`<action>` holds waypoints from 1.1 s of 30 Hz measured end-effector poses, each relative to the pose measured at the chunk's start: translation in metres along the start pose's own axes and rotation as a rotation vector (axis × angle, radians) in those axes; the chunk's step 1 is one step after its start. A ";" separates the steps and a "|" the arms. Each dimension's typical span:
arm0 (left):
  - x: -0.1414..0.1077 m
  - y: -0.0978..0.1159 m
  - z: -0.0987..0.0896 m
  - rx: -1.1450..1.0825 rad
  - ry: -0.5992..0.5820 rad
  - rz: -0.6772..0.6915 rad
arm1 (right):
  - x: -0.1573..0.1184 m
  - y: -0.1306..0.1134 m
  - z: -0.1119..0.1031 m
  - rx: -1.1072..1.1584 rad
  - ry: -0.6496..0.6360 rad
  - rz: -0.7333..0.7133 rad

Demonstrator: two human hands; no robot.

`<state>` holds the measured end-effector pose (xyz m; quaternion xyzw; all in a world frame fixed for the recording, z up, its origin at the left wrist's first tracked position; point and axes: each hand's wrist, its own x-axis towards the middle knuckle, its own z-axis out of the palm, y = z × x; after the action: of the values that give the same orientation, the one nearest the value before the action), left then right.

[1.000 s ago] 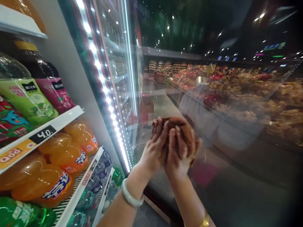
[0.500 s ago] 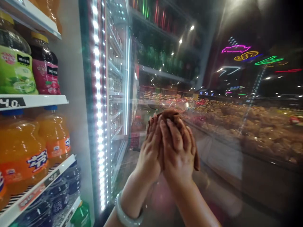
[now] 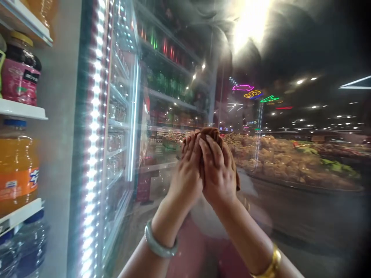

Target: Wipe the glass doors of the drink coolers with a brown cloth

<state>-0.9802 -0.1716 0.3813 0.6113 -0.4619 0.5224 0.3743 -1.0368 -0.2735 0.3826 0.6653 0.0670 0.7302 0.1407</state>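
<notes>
Both my hands are side by side in the middle of the view, pressing a brown cloth [image 3: 212, 132] against a glass door [image 3: 307, 216]. My left hand [image 3: 187, 173] lies over the cloth's left part, fingers together and pointing up; a pale green bangle [image 3: 160, 244] circles that wrist. My right hand [image 3: 219, 175] rests on the right part, its fingers bent slightly over the fabric, with a gold bracelet [image 3: 269, 266] further down the arm. Cloth shows above the fingertips and along the right hand's outer edge. The palms hide the rest of it.
At the left, refrigerator shelves [image 3: 21, 109] hold a pink-labelled bottle [image 3: 21, 73], an orange soda bottle [image 3: 19, 166] and dark blue bottles [image 3: 31, 243]. A bright light strip [image 3: 95, 112] runs down the cabinet's edge. Produce piles [image 3: 278, 158] and neon signs [image 3: 242, 88] appear through or in the glass.
The view has swung right, so shelves and light strip sit further left. Both hands stay on the cloth, slightly higher in view, and the gold bracelet now shows.
</notes>
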 end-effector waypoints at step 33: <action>0.066 0.135 0.081 0.123 -0.303 0.229 | -0.025 0.142 -0.083 -0.248 0.057 0.119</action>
<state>-1.0841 -0.2985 0.4289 0.6481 -0.5466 0.4908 0.2009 -1.1335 -0.4084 0.3910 0.6245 -0.0591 0.7586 0.1763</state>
